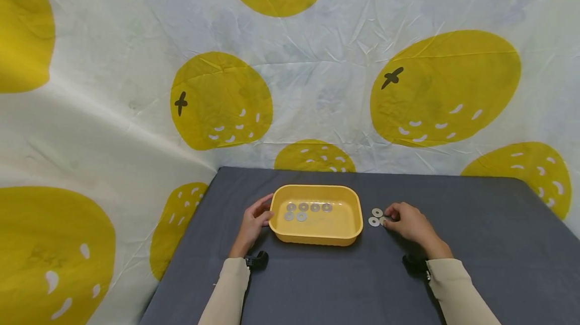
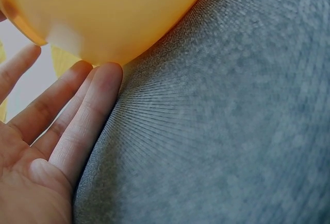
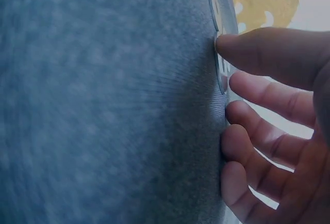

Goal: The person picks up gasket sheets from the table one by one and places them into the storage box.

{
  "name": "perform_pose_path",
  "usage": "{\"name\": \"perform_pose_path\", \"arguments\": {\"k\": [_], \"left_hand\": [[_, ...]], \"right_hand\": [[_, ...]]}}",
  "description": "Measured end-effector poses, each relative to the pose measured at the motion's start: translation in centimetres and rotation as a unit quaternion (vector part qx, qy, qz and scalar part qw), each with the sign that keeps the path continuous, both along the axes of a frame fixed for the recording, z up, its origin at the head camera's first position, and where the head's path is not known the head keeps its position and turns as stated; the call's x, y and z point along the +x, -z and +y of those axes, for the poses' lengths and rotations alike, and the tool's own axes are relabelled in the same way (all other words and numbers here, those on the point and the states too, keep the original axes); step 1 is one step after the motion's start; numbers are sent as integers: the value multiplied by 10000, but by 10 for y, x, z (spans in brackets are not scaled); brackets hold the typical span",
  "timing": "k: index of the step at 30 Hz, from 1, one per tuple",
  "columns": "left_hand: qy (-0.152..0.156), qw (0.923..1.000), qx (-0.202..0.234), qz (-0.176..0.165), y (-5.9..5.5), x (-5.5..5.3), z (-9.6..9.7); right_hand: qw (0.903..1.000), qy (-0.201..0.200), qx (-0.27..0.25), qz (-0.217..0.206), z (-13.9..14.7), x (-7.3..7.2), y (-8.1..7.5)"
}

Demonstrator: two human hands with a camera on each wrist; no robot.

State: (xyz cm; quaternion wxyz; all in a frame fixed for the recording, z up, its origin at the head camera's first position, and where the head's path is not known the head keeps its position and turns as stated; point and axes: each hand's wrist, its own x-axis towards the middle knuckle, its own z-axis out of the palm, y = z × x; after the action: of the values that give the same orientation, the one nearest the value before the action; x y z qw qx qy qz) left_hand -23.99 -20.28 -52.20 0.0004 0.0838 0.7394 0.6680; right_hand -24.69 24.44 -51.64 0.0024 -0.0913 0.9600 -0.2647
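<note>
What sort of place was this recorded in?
Probably a makeshift recording booth: a white sheet with yellow fruit-like shapes hangs behind and to the left, and a dark grey table surface holds a yellow tray with flat, ring-shaped washers in it.

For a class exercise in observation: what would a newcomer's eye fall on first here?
Probably the big yellow fruit shapes on the pale cloth behind the table. Next, on the table, the yellow tray, holding six metal washers, the left hand at its left end. Right of it, the right hand pinches another washer.
</note>
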Motion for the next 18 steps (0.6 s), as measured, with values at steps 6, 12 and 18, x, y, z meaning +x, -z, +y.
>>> {"name": "perform_pose_path", "arguments": {"k": [6, 12, 18], "left_hand": [[25, 9999, 49, 112, 2, -1, 0], [27, 9999, 24, 116, 3, -3, 0], [9, 9999, 44, 106, 2, -2, 1]], "right_hand": [[9998, 108, 33, -163, -3, -1, -1], [9995, 162, -21, -278, -6, -1, -3], [9998, 78, -45, -172, -7, 2, -4]]}}
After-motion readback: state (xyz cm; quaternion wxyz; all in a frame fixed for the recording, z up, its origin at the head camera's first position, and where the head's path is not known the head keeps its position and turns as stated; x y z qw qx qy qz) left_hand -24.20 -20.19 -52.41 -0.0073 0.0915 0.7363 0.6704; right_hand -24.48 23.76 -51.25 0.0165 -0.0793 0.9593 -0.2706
